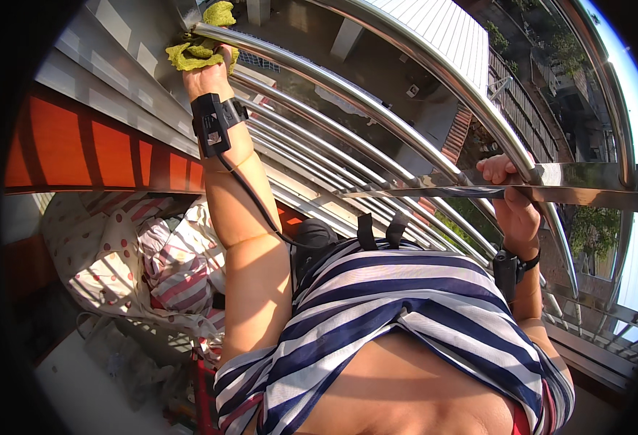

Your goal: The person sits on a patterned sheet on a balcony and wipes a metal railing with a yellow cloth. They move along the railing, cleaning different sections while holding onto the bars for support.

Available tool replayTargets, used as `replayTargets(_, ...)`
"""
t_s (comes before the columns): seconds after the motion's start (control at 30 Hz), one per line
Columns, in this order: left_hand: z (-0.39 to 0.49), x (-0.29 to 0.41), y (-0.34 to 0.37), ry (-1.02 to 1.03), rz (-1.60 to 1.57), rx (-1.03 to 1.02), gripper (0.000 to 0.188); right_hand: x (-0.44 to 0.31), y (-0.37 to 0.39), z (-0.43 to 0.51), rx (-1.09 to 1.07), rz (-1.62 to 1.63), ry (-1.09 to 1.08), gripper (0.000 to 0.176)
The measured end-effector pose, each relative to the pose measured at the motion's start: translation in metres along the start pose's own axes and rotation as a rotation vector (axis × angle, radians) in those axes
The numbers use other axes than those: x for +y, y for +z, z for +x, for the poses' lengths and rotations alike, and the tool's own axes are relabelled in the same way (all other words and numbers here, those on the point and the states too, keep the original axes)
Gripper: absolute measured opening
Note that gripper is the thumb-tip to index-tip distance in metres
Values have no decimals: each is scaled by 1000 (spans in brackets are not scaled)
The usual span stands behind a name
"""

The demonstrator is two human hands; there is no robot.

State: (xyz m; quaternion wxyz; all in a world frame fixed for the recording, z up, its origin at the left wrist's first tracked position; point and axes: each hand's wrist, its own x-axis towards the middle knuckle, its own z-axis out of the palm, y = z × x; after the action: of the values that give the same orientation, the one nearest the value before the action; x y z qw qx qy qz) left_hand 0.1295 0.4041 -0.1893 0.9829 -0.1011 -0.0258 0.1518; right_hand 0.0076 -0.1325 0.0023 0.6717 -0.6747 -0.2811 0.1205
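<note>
My left hand (pixel 210 73) reaches to the upper left and holds a yellow-green cloth (pixel 196 56) around the end of a shiny metal railing bar (pixel 275 46), beside a grey frame. Part of the cloth hides its fingers. Over at the right, my right hand (pixel 514 201) grips the flat metal crosspiece (pixel 574 179) of the railing, where a round bar (pixel 476 98) meets it. Both wrists wear black strapped devices; a cable runs from the left one (pixel 211 125) along the forearm.
Curved metal bars of the window guard stand before me, with a yard and roofs far below. An orange-red panel (pixel 101 152) lies at left, above a polka-dot fabric bundle (pixel 117 244) and striped cloth (pixel 188 277). A clear plastic bag (pixel 128 359) is lower left.
</note>
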Motion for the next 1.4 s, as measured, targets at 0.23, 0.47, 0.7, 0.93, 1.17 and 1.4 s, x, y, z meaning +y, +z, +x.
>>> replayTargets(0.23,10,-14,9,326,192,174,36,2,0,-2,41,36,20,35)
replayTargets(0.47,-8,-32,35,356,287,298,36,4,1,-3,59,12,1,35)
replayTargets(0.7,-22,-33,60,326,443,270,36,3,3,-2,89,-21,9,38)
replayTargets(0.93,-9,-22,39,306,347,290,35,1,6,-1,111,-2,11,41)
replayTargets(1.17,-5,-13,17,106,-36,244,32,3,4,-2,76,-8,-5,39)
replayTargets(1.4,-19,-10,3,151,203,264,31,4,1,-2,39,-15,-21,39)
